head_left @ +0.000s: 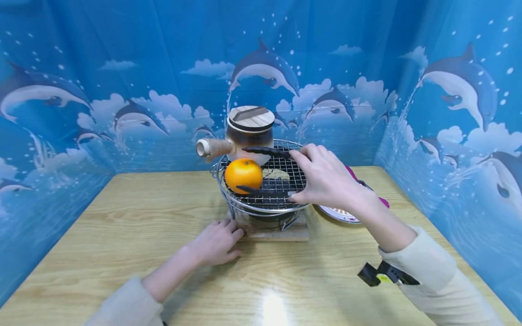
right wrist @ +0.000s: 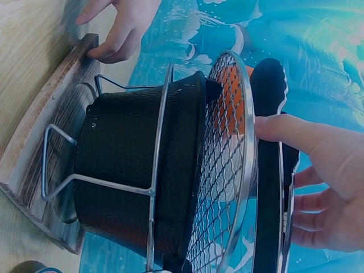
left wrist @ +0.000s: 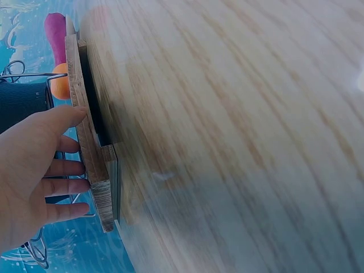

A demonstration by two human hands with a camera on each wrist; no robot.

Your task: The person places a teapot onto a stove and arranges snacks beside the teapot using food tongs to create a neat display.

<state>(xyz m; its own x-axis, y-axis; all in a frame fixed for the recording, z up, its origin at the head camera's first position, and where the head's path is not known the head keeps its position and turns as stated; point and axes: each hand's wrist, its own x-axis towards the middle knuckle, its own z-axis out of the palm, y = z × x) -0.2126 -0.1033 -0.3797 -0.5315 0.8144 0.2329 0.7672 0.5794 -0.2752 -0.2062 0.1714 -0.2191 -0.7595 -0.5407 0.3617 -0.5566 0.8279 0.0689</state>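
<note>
My right hand [head_left: 326,176] grips black tongs [head_left: 269,194] between thumb and fingers, their two arms spread above the wire mesh grill [head_left: 291,170]. An orange fruit [head_left: 243,174] sits on the mesh's left side, with one tong arm in front of it and the other behind. In the right wrist view the thumb of my right hand [right wrist: 335,176] presses the near arm of the tongs [right wrist: 269,199]. My left hand [head_left: 218,240] touches the left edge of the wooden base board [head_left: 281,233]; in the left wrist view its fingertips rest along the board [left wrist: 91,136].
A ceramic pot [head_left: 248,136] with a wooden lid and a wrapped side handle stands at the back of the grill. Beneath the mesh is a black stove [right wrist: 136,165] in a wire frame. A plate [head_left: 342,216] and something magenta [head_left: 383,202] lie to the right.
</note>
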